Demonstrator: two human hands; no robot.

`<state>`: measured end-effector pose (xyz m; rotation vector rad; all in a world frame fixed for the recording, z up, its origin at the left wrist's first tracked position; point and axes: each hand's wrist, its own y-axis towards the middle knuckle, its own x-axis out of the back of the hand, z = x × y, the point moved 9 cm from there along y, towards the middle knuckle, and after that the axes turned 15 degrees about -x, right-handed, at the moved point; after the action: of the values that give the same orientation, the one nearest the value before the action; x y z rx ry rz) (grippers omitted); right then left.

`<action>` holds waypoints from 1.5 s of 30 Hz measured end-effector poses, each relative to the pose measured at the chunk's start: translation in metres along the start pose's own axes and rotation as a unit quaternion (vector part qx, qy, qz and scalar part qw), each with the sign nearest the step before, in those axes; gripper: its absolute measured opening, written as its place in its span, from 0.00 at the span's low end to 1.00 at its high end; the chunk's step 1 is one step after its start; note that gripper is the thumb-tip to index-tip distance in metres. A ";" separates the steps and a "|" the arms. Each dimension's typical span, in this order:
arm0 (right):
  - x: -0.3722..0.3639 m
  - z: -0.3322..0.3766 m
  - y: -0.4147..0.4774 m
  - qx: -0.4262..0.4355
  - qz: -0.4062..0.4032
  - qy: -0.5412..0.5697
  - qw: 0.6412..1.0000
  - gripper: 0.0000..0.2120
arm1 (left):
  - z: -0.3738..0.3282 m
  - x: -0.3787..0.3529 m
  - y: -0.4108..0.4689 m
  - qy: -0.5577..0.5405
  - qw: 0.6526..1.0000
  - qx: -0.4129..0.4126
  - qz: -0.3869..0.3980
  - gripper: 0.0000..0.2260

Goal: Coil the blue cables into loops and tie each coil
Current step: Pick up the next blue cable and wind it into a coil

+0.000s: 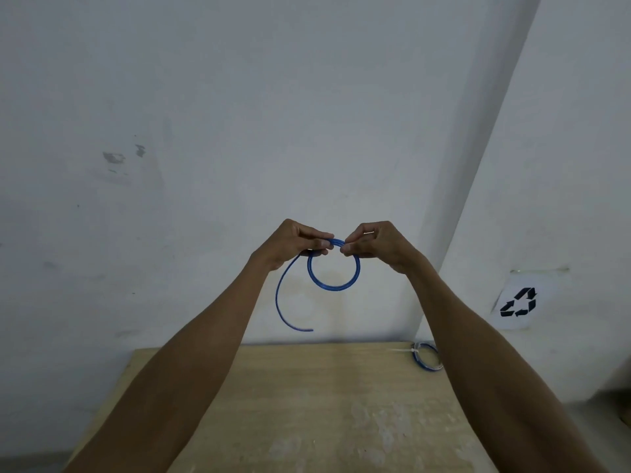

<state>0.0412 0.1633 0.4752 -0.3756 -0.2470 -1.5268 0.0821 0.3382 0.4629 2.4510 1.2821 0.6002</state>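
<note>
Wooden tabletop: far edge butted close to the grey wall; left edge running obliquely toward 7 o'clock; surface between the forearms bare, with pale scuffing. Wall corner at 1 o'clock, with a recycling-symbol sheet fixed low on the side wall at 3 o'clock.

Blue cable: held in the air above the far table edge, well clear of the surface, formed into a round coil of what appears to be two or three turns. Top of coil pinched at 12 o'clock; loop hanging free below. Loose tail leaving the coil at 10 o'clock, curving down to 7 o'clock, end unsupported.

Left hand: closed, fingers and thumb gripping the coil top and the tail root, at 10 to 11 o'clock of the loop.

Right hand: closed, fingertips pinching the coil top at 1 o'clock of the loop, just beside the left hand.

Finished coil: lying on the tabletop at the far right corner, partly hidden by the right forearm; pale tie projecting toward 9 o'clock, detail too small to confirm.
</note>
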 end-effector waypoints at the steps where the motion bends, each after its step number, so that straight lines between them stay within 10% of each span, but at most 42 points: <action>1: 0.000 0.000 -0.001 -0.003 0.016 0.018 1.000 0.12 | -0.001 0.000 0.000 -0.007 1.000 0.004 0.008 0.12; 31: 0.014 0.001 0.004 0.055 -0.128 0.050 0.989 0.10 | 0.015 0.002 -0.010 -0.082 0.994 0.058 -0.034 0.15; 35: 0.010 -0.012 0.008 0.027 -0.162 0.049 0.985 0.16 | 0.019 0.015 -0.005 -0.079 0.985 0.031 -0.149 0.16; 39: 0.019 -0.059 -0.009 -0.176 -0.339 -0.041 0.923 0.27 | 0.028 0.036 -0.009 -0.142 0.933 0.006 -0.331 0.14; 42: -0.014 -0.099 -0.019 -0.343 -0.235 0.006 0.910 0.31 | 0.032 0.043 -0.013 -0.154 0.900 -0.003 -0.407 0.13; 45: -0.076 -0.112 -0.018 -0.390 -0.027 0.375 0.841 0.29 | 0.036 0.038 -0.011 -0.162 0.887 -0.004 -0.432 0.12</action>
<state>0.0122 0.1902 0.3442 -0.3661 1.0243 -1.6627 0.1113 0.3729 0.4354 1.5871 1.9628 -0.0469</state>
